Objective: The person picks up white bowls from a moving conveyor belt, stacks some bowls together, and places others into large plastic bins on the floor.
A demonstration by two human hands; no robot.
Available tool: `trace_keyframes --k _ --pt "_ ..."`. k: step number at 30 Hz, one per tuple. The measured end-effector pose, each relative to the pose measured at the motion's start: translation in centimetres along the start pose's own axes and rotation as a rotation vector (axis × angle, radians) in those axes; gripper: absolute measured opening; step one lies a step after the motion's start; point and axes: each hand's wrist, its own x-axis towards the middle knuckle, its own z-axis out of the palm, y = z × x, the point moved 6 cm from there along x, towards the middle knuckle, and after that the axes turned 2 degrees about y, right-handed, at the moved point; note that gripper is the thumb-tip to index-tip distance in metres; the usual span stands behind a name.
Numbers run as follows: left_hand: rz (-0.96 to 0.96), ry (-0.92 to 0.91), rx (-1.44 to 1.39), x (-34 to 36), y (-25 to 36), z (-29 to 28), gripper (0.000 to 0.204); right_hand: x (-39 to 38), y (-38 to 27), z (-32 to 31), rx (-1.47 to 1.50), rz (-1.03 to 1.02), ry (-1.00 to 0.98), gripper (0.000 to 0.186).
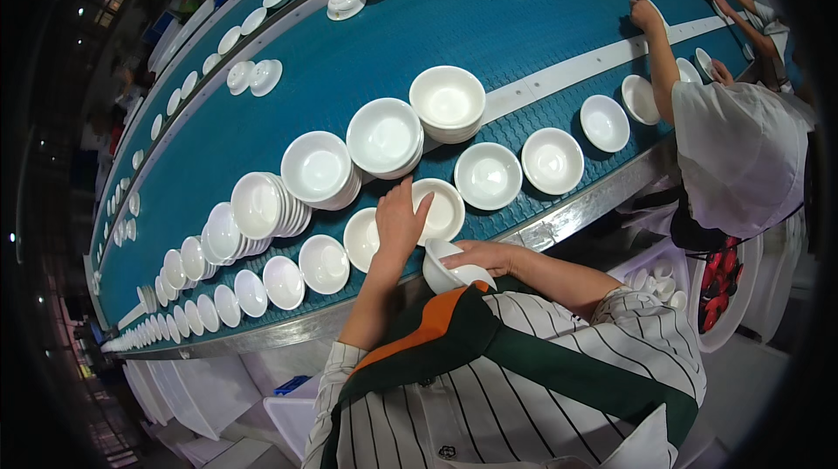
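Observation:
My right hand (489,257) grips a white bowl (441,275), tilted on its side close to my chest, just off the belt's near edge. My left hand (403,220) reaches over the near row, fingers stretched forward and thumb apart, its fingertips close to a tall stack of white bowls (382,136). Its thumb overlaps the rim of a single white bowl (441,212); whether it touches cannot be made out. Another white bowl (361,238) sits left of that wrist, partly hidden by it.
Stacked bowls (319,168) and a nearer row of single bowls (323,264) line the blue conveyor belt (340,59). A metal edge (559,223) borders it. At right, a co-worker in a white top (742,155) reaches over the belt. Below stands a tub of red items (720,286).

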Motion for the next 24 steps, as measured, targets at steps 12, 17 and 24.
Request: trace_keyframes --k 12,17,24 --pt "0.101 0.013 0.02 2.3 5.9 3.8 0.024 -4.8 -1.0 -4.4 -0.026 0.04 -0.034 0.064" --pt "-0.041 -0.075 0.042 2.2 7.0 4.0 0.016 -7.0 -2.0 -6.0 -0.033 0.017 0.012 0.064" --pt "0.219 0.105 0.01 3.7 11.9 4.5 0.028 -9.6 -2.6 -8.0 -0.011 0.016 -0.002 0.067"
